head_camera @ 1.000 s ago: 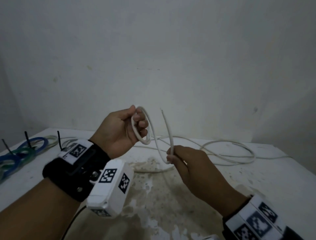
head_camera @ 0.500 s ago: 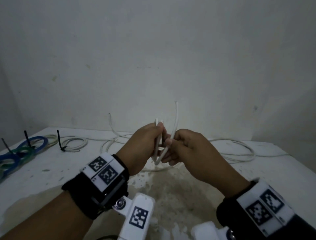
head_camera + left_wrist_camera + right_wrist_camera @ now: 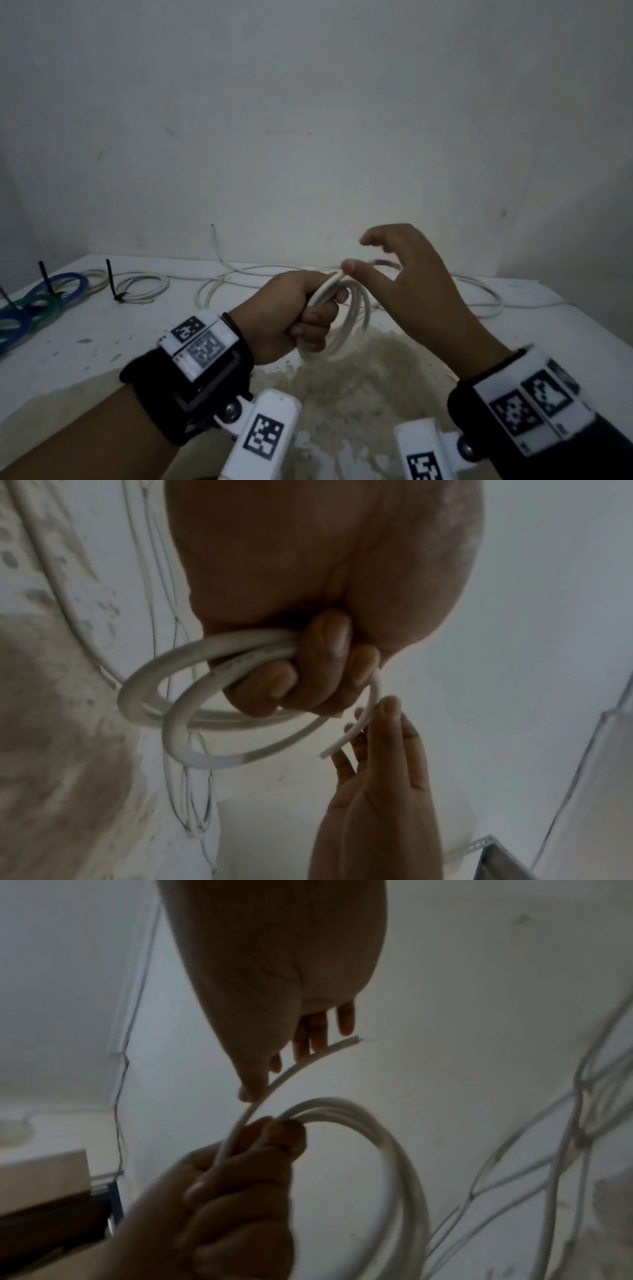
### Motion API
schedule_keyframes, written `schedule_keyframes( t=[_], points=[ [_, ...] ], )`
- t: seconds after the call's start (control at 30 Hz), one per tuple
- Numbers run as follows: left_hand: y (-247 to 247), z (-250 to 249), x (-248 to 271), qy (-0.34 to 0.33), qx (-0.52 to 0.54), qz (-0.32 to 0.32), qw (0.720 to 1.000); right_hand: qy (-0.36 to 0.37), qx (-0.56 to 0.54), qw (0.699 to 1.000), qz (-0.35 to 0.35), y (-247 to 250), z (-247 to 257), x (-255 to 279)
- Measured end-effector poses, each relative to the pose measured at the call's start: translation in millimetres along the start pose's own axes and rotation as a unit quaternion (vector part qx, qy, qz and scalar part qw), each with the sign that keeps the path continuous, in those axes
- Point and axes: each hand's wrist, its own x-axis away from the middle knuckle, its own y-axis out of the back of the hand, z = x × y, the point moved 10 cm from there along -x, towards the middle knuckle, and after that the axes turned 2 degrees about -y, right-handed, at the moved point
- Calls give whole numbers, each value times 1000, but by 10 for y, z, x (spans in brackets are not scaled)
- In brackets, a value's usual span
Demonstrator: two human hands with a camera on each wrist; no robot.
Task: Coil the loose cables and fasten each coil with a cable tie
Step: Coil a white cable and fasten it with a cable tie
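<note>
Frame centre: left hand (image 3: 291,315) grips white coil (image 3: 346,329), fingers curled round it. Cable's free end (image 3: 346,739) juts toward right hand (image 3: 411,291), fingers spread, thumb touching it; right hand nearer.

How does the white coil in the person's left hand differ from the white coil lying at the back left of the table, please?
The held white coil hangs in the air, gripped by the left hand; the tabled white coil lies flat on the table. The tabled white coil carries a black cable tie; the held white coil shows none, and its free end sticks out beside the open right hand. Both are white cable wound in loops.
</note>
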Motion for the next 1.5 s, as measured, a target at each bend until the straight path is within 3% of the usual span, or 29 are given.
schedule_keyframes(
  t=[0.07, 0.17, 0.33, 0.5, 0.7, 0.77, 0.87, 0.93, 1.0, 1.07, 1.17, 1.23, 1.37, 1.5],
  points=[
    [-27, -56, 14, -2, 36, 30, 999, 25, -10, 998, 52, -109, 11, 29],
    [-42, -97, 19, 7, 75, 66, 995, -2, -29, 990, 138, -261, -55, 84],
    [-3, -106, 30, -14, 35, 56, 998, 13, -72, 991, 108, -221, 3, 152],
    [30, -79, 49, -10, 88, 58, 994, -25, -103, 985, 135, -324, -39, 235],
    [70, 20, -5, -27, 108, -7, 994, -52, -123, 989, 61, -212, -174, 261],
    [91, 32, -35, -36, 125, -24, 991, -115, -197, 972, 50, -239, -287, 314],
    [94, 78, -66, -47, 139, -34, 989, -217, -335, 914, 71, -329, -463, 408],
    [71, 126, -77, -43, 137, -30, 989, -253, -406, 872, 107, -398, -514, 469],
    [33, 175, -99, -39, 102, -22, 994, -276, -428, 853, 112, -390, -583, 526],
    [1, 197, -149, -44, 21, -17, 999, -286, -403, 864, 98, -314, -658, 582],
    [-12, 164, -254, -74, -117, -46, 989, -260, -217, 935, 106, -136, -697, 657],
    [-160, 159, -309, -94, -163, -35, 982, -227, -110, 961, 115, -35, -669, 704],
    [-516, 216, -392, -147, -201, -50, 967, -242, -72, 965, 74, 169, -779, 814],
    [-762, 553, -540, -110, -126, -53, 985, -281, -32, 958, 53, 387, -1026, 972]
  ],
)
